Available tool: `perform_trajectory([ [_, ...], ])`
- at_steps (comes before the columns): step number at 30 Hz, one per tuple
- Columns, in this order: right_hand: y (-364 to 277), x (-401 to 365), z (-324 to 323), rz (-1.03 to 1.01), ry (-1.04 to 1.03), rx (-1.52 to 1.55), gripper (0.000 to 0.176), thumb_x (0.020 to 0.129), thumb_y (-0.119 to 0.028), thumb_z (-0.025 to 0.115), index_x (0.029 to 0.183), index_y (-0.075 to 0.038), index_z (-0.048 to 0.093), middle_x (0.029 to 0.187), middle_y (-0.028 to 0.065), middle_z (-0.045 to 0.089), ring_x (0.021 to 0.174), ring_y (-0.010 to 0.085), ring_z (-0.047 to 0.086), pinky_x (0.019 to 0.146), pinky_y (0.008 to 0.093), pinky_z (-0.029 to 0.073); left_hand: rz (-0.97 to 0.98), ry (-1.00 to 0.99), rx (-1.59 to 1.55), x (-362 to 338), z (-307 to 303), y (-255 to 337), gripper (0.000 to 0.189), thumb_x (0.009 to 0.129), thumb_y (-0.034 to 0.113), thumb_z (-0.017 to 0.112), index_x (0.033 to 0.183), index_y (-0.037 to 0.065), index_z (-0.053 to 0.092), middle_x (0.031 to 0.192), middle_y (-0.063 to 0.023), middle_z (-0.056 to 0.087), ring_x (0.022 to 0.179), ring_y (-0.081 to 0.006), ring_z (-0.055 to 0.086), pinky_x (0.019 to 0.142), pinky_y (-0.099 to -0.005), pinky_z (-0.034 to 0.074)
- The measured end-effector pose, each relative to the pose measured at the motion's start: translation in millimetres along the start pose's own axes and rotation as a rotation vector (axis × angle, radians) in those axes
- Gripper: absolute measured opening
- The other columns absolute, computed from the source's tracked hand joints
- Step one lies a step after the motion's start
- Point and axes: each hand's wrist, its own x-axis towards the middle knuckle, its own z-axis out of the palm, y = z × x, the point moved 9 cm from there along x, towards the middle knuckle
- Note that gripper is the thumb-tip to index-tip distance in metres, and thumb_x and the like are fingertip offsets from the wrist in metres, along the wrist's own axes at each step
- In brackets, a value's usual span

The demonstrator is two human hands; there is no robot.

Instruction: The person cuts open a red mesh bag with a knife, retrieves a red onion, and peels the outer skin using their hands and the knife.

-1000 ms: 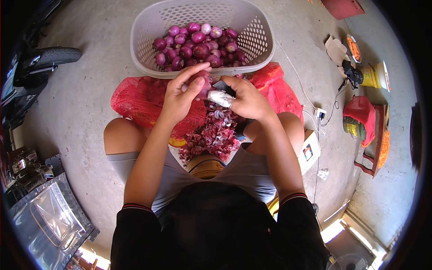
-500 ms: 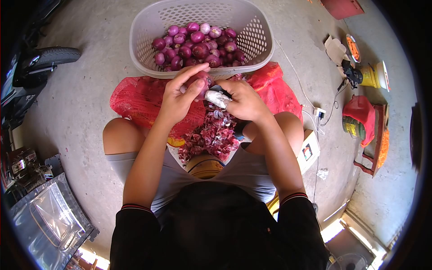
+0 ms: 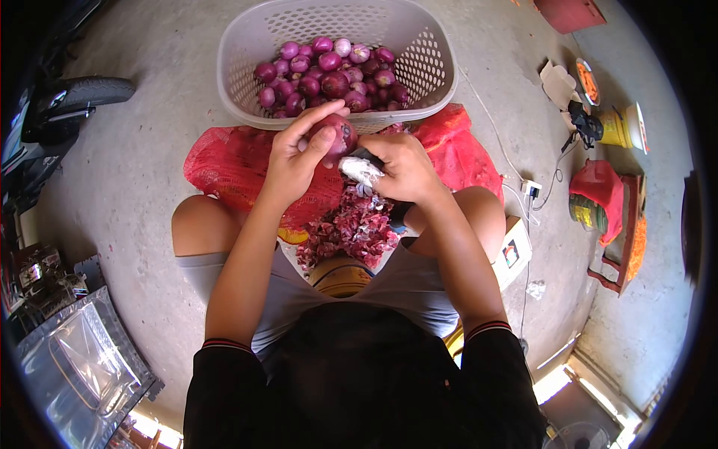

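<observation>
A dark red onion (image 3: 338,140) rests in my left hand (image 3: 298,153), with the thumb on its near side and the fingers around its far side. My right hand (image 3: 407,166) is closed on a small tool wrapped in white (image 3: 361,171), just right of the onion; its blade is mostly hidden. Below both hands lies a heap of onion skins (image 3: 348,232). Beyond them stands a grey plastic basket (image 3: 336,13) holding several purple onions (image 3: 334,84).
Red mesh sacks (image 3: 254,168) lie on both sides of the skins. A motorcycle wheel (image 3: 93,92) is at the left. To the right are a white power adapter (image 3: 531,188) with cables, a white box (image 3: 516,251), and a yellow bucket (image 3: 615,129).
The onion has turned in my left hand and more of its face shows. My right hand and the wrapped tool have shifted slightly.
</observation>
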Motion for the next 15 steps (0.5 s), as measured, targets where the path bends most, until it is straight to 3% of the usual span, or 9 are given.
perform_trajectory([
  [2, -0.3, 1.6, -8.4, 0.044, 0.042, -0.006, 0.027, 0.066, -0.019, 0.068, 0.086, -0.004, 0.060, 0.072, 0.0175, 0.061, 0.069, 0.0379, 0.059, 0.060, 0.0450, 0.046, 0.006, -0.006, 0.001, -0.2, -0.2, 0.1, 0.036, 0.092, 0.020, 0.056, 0.123, 0.001, 0.054, 0.117, -0.0107, 0.059, 0.106, -0.0154, 0.054, 0.092, -0.0284, 0.042],
  [3, 2.1, 1.5, -8.8, 0.098, 0.020, -0.007, 0.021, 0.067, -0.012, 0.068, 0.079, -0.002, 0.054, 0.069, 0.0162, 0.056, 0.068, 0.0354, 0.059, 0.061, 0.0412, 0.044, 0.008, -0.005, -0.001, -0.2, -0.1, -0.1, 0.036, 0.092, 0.020, 0.056, 0.123, 0.001, 0.055, 0.117, -0.0106, 0.059, 0.106, -0.0153, 0.054, 0.092, -0.0284, 0.042],
  [9, 5.7, 2.1, -5.5, 0.151, -0.013, 0.042, 0.026, 0.073, -0.020, 0.070, 0.079, -0.001, 0.054, 0.070, 0.0178, 0.057, 0.068, 0.0360, 0.058, 0.061, 0.0415, 0.044, 0.033, -0.018, -0.003, -0.5, 2.4, -0.3, 0.036, 0.092, 0.018, 0.058, 0.123, 0.000, 0.054, 0.118, -0.0102, 0.057, 0.106, -0.0149, 0.054, 0.091, -0.0278, 0.043],
  [12, 6.9, 2.2, -2.0, 0.219, -0.055, 0.034, 0.027, 0.069, -0.017, 0.067, 0.090, -0.002, 0.058, 0.079, 0.0221, 0.061, 0.078, 0.0411, 0.059, 0.066, 0.0465, 0.046, 0.040, -0.021, -0.013, -0.4, 3.5, -0.1, 0.037, 0.091, 0.016, 0.058, 0.124, 0.000, 0.054, 0.119, -0.0102, 0.056, 0.105, -0.0146, 0.054, 0.089, -0.0272, 0.044],
  [15, 3.4, 2.4, -0.1, 0.153, -0.050, 0.031, 0.025, 0.071, -0.017, 0.065, 0.091, -0.003, 0.059, 0.079, 0.0211, 0.062, 0.078, 0.0401, 0.060, 0.066, 0.0461, 0.047, 0.034, -0.018, -0.002, -0.7, 3.0, -0.5, 0.038, 0.091, 0.016, 0.059, 0.125, 0.000, 0.053, 0.120, -0.0103, 0.056, 0.104, -0.0141, 0.054, 0.088, -0.0269, 0.045],
])
